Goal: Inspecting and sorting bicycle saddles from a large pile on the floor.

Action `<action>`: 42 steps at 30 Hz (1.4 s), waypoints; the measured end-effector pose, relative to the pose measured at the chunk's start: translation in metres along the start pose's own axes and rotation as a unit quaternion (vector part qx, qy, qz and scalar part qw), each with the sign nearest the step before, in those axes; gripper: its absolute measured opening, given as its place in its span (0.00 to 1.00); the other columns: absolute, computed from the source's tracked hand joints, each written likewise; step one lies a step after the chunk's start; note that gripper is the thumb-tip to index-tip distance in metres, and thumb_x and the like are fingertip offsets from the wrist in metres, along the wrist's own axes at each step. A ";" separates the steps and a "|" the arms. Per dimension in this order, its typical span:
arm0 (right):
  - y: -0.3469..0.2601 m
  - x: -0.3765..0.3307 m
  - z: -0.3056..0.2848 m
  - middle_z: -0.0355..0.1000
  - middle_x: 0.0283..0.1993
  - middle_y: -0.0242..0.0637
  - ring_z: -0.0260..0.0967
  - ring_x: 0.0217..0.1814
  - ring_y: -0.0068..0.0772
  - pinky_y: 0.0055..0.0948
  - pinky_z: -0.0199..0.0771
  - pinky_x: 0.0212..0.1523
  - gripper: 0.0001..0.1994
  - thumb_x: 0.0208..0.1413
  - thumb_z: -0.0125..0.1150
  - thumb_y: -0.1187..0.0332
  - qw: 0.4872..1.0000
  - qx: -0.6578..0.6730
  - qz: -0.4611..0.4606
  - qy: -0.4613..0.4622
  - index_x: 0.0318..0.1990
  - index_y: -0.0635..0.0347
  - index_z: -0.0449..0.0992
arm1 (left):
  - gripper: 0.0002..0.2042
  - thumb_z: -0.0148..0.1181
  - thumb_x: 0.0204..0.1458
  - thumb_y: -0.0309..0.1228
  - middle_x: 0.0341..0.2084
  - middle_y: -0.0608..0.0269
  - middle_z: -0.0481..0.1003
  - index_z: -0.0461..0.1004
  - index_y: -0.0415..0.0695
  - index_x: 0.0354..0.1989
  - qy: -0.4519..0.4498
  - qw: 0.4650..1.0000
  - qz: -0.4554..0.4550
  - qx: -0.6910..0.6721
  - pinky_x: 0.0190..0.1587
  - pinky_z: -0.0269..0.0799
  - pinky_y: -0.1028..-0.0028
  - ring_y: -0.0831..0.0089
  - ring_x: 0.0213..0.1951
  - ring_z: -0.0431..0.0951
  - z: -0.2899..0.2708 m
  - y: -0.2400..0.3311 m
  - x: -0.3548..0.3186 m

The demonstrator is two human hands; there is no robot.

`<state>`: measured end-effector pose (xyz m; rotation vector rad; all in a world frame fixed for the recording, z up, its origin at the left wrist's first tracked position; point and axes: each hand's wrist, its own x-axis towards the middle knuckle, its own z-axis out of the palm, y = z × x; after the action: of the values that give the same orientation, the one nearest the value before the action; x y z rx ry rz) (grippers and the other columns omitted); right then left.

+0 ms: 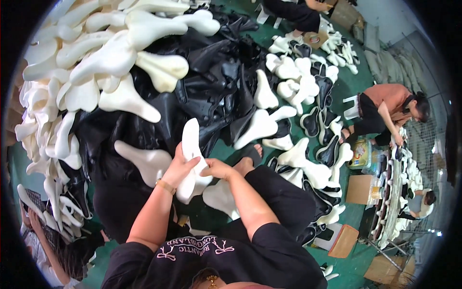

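Observation:
In front of my chest I hold a white bicycle saddle pad tilted upright, its narrow nose pointing away from me. My left hand is closed around its middle, with the thumb lying across it. The fingers of my right hand pinch its right edge near the wide end. Just left of my left hand lies another white saddle pad on my dark trouser leg. A further white saddle pad lies below my right hand, partly hidden by my forearm.
Black saddle shells are heaped ahead, with a pile of white saddle pads at the left. More saddles lie on the green floor at right. A seated co-worker handles pieces near a long rack. Cardboard lies nearby.

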<state>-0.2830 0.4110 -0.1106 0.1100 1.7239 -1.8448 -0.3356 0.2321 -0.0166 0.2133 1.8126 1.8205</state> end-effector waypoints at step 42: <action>-0.154 -0.176 0.017 0.75 0.38 0.33 0.70 0.38 0.21 0.20 0.68 0.43 0.11 0.56 0.59 0.72 0.778 -0.188 -0.358 0.481 0.45 0.68 0.77 | 0.33 0.40 0.58 0.59 0.45 0.58 0.74 0.68 0.40 0.55 0.084 0.940 -0.153 -0.292 0.51 0.66 0.70 0.69 0.44 0.73 0.013 0.087 -0.029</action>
<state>-0.2069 0.4557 0.1068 0.3097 3.1884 -2.0280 -0.3290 0.2349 0.0752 -0.4352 1.2336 2.0888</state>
